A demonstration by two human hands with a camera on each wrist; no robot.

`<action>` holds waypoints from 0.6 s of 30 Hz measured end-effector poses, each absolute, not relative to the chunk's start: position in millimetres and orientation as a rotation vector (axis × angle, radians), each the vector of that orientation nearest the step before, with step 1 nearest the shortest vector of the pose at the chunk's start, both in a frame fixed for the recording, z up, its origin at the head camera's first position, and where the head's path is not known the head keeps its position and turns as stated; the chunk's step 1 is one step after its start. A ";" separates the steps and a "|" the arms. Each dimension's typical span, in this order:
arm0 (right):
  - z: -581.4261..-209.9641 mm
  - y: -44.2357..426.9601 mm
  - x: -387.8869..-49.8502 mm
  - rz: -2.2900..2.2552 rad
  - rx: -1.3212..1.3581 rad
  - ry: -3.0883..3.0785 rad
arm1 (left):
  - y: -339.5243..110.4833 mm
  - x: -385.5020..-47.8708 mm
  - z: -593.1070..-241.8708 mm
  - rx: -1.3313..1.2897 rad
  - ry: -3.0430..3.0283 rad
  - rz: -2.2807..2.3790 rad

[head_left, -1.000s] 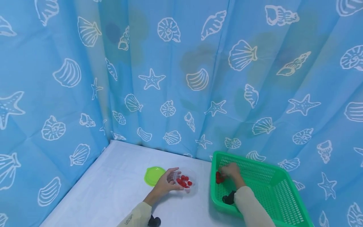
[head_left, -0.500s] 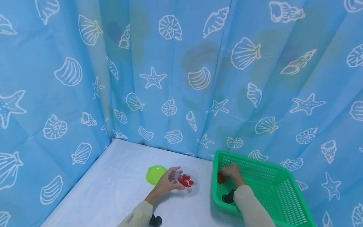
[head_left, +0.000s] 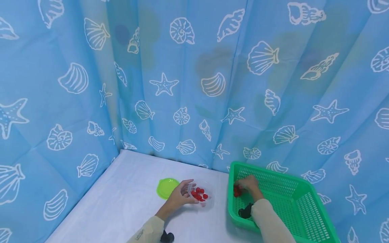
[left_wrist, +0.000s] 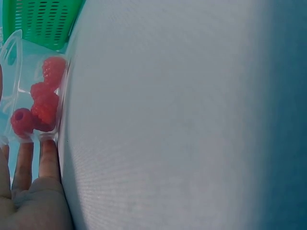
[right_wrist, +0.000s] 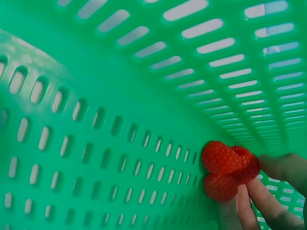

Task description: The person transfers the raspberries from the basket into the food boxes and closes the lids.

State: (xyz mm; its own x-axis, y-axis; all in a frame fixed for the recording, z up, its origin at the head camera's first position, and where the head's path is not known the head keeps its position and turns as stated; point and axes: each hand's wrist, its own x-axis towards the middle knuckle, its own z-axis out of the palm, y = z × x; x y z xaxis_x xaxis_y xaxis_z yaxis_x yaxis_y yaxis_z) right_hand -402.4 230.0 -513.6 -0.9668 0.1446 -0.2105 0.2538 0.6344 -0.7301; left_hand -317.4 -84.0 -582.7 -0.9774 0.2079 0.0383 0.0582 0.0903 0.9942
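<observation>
My left hand (head_left: 180,196) holds the near-left side of a clear plastic container (head_left: 209,199), thumb and fingers on either side of its wall. Several red raspberries (head_left: 199,194) lie in the container; the left wrist view shows raspberries (left_wrist: 45,108) through its clear wall. Inside the green basket (head_left: 316,216), at its left end, is my right hand (head_left: 248,183). Its thumb and fingers pinch a raspberry (right_wrist: 247,165) in the right wrist view. Two more raspberries (right_wrist: 220,158) sit against that one, close to the basket wall.
A lime-green lid (head_left: 166,188) lies on the white-covered table (head_left: 121,202), left of the container. Blue shell-print curtains (head_left: 188,84) rise behind and to the left. The basket's raised rim stands between the two hands.
The view shifts slightly. The right fingers have shifted a little among the raspberries at the basket's left end. The left hand keeps its hold on the container.
</observation>
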 end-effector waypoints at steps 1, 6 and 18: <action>-513.4 230.2 -402.9 -1.250 0.336 2.722 | -84.2 -317.4 -582.5 0.280 2.233 2.030; -506.0 233.7 -405.2 -1.216 0.293 2.781 | -84.7 -318.9 -583.0 0.264 2.229 2.028; -441.1 218.5 -396.4 -1.390 -0.048 2.874 | -83.8 -318.0 -583.6 0.280 2.251 2.018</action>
State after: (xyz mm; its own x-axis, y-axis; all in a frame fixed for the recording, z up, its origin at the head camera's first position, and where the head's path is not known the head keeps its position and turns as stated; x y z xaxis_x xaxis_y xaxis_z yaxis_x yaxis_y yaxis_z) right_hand -396.4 218.5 -441.1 -0.9983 -0.0048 0.0589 -0.0491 0.6206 -0.7826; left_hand -318.0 -83.8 -583.6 -0.9774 0.2065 0.0443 0.0666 0.1020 0.9926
